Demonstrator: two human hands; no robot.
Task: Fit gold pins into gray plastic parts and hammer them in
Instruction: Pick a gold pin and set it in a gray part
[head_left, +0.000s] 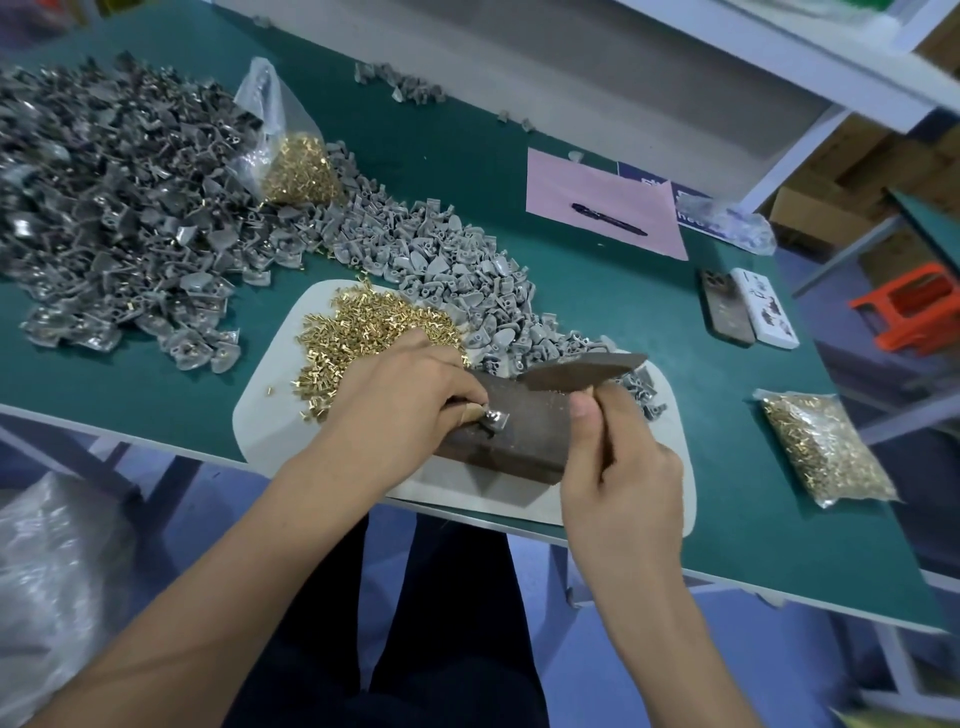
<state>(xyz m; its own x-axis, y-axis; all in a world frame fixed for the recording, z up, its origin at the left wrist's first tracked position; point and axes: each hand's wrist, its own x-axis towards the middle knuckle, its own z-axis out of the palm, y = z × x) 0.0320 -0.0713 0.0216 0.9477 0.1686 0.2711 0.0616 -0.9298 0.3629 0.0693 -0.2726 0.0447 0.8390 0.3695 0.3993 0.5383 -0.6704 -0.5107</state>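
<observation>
One gray plastic part (493, 418) sat on the top face of the dark metal block (511, 434), pinned there at its left end by the fingertips (475, 408) of the left hand (402, 395), which were curled together and pinching it; whether a gold pin was already seated in it could not be told at this size. Right hand (621, 467) was clamped around the handle of the hammer (579, 371), thumb up along the shaft, with the dark head held above and just to the right of the part. Hammer head's long axis ran left-right, roughly across the block. Judged: the strike must fall down and leftward, landing just beside the left fingertips. Loose gold pins (374, 325) lay heaped on the white mat (270, 415), behind the left hand.
</observation>
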